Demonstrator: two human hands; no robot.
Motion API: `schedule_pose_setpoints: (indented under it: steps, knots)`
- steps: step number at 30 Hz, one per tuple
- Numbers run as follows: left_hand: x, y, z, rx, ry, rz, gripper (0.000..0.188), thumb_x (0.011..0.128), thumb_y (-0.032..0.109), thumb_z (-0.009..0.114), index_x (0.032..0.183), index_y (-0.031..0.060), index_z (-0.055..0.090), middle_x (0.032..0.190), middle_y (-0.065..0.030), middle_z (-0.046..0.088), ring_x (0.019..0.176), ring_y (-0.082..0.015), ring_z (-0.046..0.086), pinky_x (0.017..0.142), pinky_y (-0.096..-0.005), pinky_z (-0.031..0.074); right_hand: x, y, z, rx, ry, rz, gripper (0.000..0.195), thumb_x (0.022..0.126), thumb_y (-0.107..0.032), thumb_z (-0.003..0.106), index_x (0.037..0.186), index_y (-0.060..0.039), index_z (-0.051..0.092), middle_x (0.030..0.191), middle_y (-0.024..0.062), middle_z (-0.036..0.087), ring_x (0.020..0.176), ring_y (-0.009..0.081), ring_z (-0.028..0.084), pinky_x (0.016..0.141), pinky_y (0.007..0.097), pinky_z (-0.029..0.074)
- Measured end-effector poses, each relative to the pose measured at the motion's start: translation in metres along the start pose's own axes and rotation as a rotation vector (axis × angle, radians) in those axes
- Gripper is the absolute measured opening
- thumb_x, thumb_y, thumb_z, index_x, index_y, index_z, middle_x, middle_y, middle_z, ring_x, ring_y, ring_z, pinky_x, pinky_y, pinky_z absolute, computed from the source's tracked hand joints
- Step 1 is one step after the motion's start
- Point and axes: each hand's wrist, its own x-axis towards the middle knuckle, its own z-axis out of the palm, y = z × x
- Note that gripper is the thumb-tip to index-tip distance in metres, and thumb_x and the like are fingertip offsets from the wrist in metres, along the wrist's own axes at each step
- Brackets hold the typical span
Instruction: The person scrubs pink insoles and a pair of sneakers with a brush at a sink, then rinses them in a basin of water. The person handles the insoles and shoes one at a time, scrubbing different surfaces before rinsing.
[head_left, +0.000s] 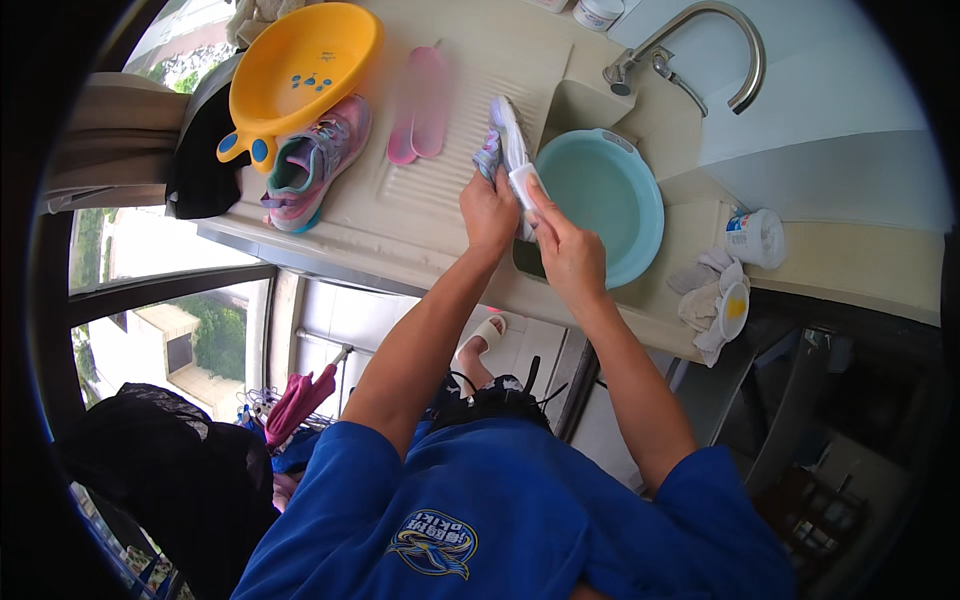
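Observation:
My left hand (489, 211) grips a pastel sneaker (515, 139), which is tilted on its side with its white sole facing right. Against that sole my right hand (571, 251) holds a white brush (527, 186); its bristles are hidden. Just right of the shoe, a light blue basin (651, 217) of water sits in the sink. The other sneaker (319, 169), pink and grey, lies at the left of the counter. Two pink insoles (429, 105) rest on the ribbed drainboard (465, 90) between the two shoes.
A yellow basin (307, 67) leans behind the left sneaker. Over the sink arches a metal faucet (754, 60). A white tub (757, 238) and crumpled cloths (703, 300) with a white lid (733, 311) are at the right. Dark cloth (202, 161) hangs at the counter's left end.

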Motion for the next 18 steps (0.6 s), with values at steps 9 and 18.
schedule_pose_setpoints:
  steps: [9, 18]
  knots:
    - [0.006, -0.013, -0.003, -0.056, 0.014, 0.031, 0.029, 0.107, 0.018, 0.061, 0.114, -0.0072, 0.073, 0.093, -0.0251, 0.078, 0.084, -0.0331, 0.077, 0.079, -0.0421, 0.057, 0.075, 0.009, 0.003, 0.152, -0.083, -0.069, 0.049, 0.102, -0.013, 0.073, 0.149, -0.0228, 0.066, 0.115, 0.0211, 0.077, 0.086, 0.0344, 0.074, 0.081, 0.0362, 0.059]
    - [0.019, 0.006, -0.029, 0.008, -0.142, -0.167, 0.029, 0.106, 0.018, 0.065, 0.113, -0.0084, 0.075, 0.091, -0.0164, 0.079, 0.082, -0.0165, 0.069, 0.078, -0.038, 0.056, 0.052, 0.033, 0.026, 0.214, 0.101, -0.273, 0.05, 0.105, -0.02, 0.066, 0.152, -0.037, 0.062, 0.094, 0.0216, 0.075, 0.081, 0.0433, 0.071, 0.07, 0.0474, 0.057]
